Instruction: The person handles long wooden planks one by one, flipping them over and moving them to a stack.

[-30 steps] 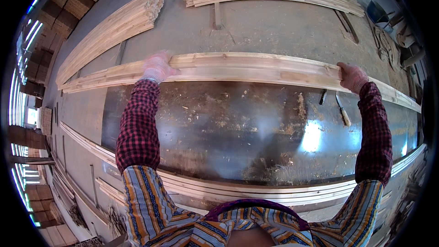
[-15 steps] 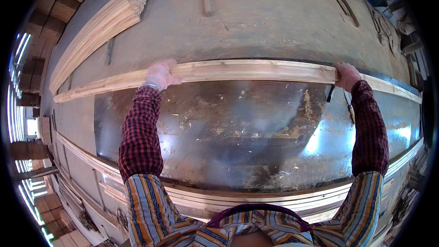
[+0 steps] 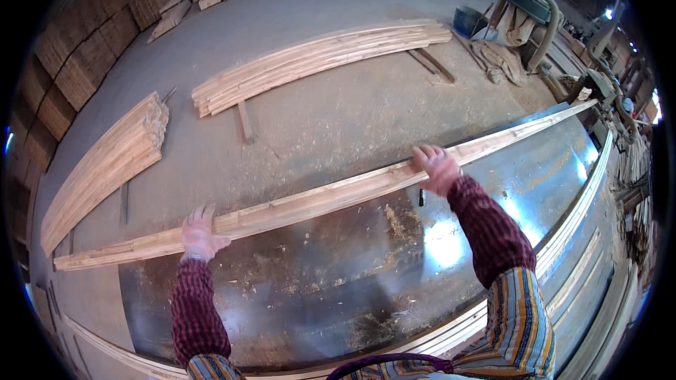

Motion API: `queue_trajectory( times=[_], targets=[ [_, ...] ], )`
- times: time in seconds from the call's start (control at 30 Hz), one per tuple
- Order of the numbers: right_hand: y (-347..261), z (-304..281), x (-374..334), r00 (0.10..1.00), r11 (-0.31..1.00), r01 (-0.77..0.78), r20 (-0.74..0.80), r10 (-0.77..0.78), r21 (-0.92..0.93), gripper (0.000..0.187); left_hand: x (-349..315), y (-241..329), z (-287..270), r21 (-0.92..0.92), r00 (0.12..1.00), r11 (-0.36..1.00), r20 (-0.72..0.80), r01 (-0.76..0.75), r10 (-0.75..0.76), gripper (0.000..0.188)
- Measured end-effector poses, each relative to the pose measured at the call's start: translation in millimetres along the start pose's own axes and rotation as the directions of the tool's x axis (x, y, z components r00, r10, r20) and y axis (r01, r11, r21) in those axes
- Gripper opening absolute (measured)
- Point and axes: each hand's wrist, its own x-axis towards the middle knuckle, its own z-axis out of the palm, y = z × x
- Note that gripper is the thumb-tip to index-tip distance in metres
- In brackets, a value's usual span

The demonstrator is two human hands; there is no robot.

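A long pale wooden board [image 3: 317,204] lies along the far edge of a dark, shiny table [image 3: 282,295]. Lines run along its length; whether it is one piece or several strips laid together I cannot tell. My left hand [image 3: 200,234] grips it toward its left end, fingers over the top and thumb on the near side. Farther right, my right hand [image 3: 438,170] is closed over the same board, its fingers reaching past the far edge. Just below that hand a small black piece [image 3: 422,198] shows at the table, its kind unclear.
On the floor beyond lie two stacks of wooden strips, one at left [image 3: 105,169] and one farther off [image 3: 317,63]. More strips [image 3: 451,334] run along the near side. A machine with a hose [image 3: 531,7] stands at far right. Sawdust and chips litter the table.
My view has turned to the right and up, so the board now slants up to the right. Both hands remain on the board, and the far floor and machine have come into view.
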Motion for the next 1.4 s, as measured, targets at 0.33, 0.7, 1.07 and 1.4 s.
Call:
queue_trajectory(
  times=[0.33,0.7,1.07,1.4],
  targets=[
    [-57.4,18.6,-346.2,0.804,0.865,-0.444,0.531,0.268,0.236,0.039,-293.5,185.2,89.5,-0.679,0.819,0.732,0.383,-0.065,0.427,0.092],
    [-83.0,23.7,-397.6,0.884,0.847,-0.445,0.295,0.364,0.289,0.04,-385.0,308.6,106.0,-0.132,0.866,0.907,0.272,-0.399,0.42,0.119],
    [-65.5,55.7,-402.3,0.931,0.84,-0.353,0.243,0.273,0.412,0.05,-391.3,335.5,91.6,0.038,0.931,0.953,0.229,-0.3,0.284,0.108],
    [-55.9,45.5,-409.8,0.917,0.834,-0.374,0.296,0.267,0.405,0.048,-395.5,347.1,89.4,0.039,0.937,0.966,0.256,-0.257,0.239,0.107]
  ],
)
